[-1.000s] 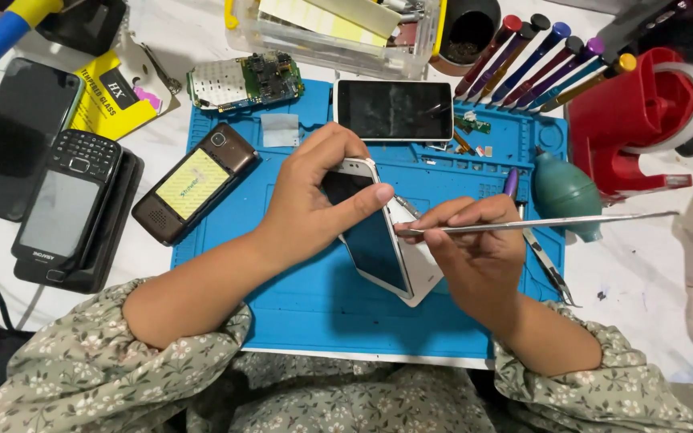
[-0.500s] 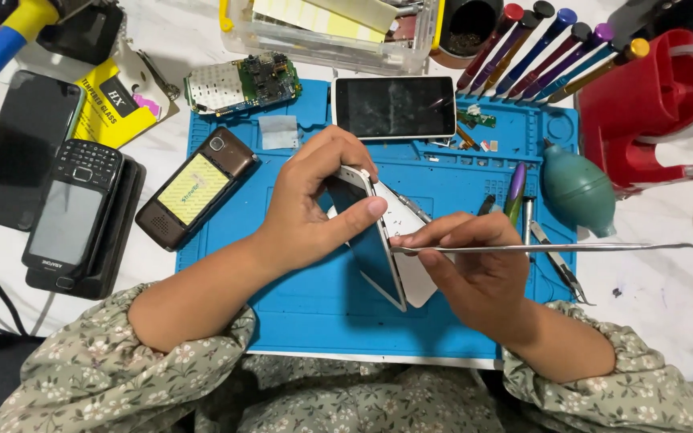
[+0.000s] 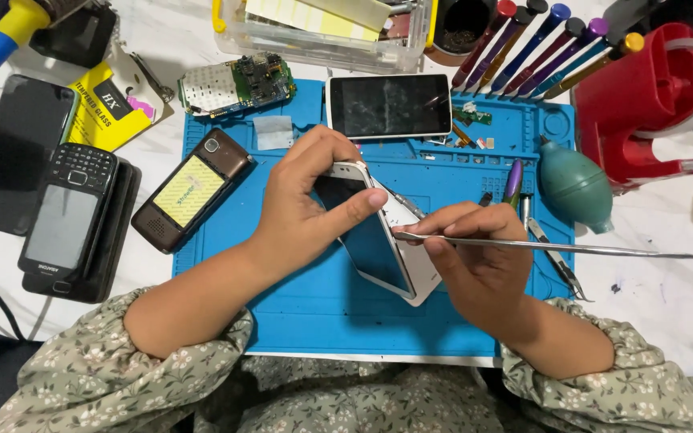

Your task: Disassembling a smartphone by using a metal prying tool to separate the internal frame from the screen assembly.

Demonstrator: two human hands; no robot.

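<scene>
White phone point(image 3: 378, 244) gripped by left hand point(image 3: 302, 212) fingers over blue mat point(image 3: 298, 297); right hand point(image 3: 475, 269) fingers pinch metal pry tool point(image 3: 539, 244), yellow package point(image 3: 110, 104) far left.

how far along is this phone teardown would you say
Early to midway, it seems. Done: the white phone's screen looks lifted off the back shell along one edge. In hand: the left hand grips the phone while the right hand holds a metal pry tool at the seam. Left: the two halves are still joined.

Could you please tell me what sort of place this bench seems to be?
Most likely a phone repair bench. The left hand tilts a white smartphone above a blue silicone work mat while the right hand holds a thin metal pry tool; a bare green circuit board lies nearby.
</scene>
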